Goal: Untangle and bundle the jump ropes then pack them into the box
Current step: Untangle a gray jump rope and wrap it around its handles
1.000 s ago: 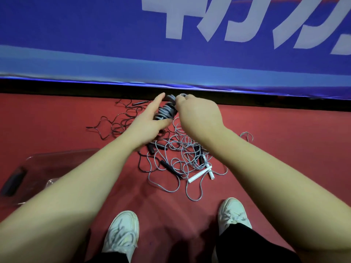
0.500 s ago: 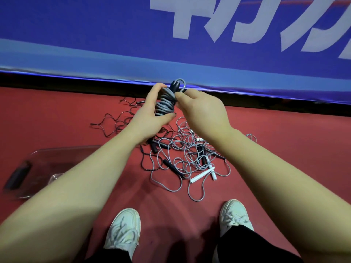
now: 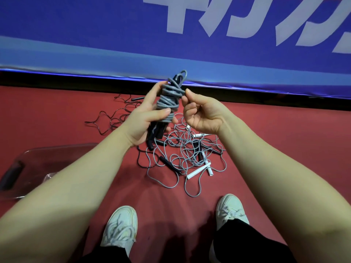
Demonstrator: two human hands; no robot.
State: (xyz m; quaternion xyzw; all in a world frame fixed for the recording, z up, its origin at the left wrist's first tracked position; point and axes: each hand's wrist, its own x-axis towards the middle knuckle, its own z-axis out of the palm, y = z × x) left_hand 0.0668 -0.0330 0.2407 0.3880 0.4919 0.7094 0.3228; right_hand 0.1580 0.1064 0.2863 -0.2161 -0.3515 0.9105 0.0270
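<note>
Hands meet at a tightly coiled grey rope bundle [image 3: 168, 100], left hand [image 3: 144, 118] gripping, right hand [image 3: 205, 114] pinching a strand, above tangled cords [image 3: 190, 152] on matte red floor [image 3: 284, 149]; clear plastic box [image 3: 57, 154] near left, blue banner [image 3: 85, 31] far.

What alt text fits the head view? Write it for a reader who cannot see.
A person's left hand grips a grey jump rope bundle wound around dark handles, while the right hand, fingers curled, touches its side. Below, more tangled ropes lie on a red floor, with a clear box to the left.
</note>
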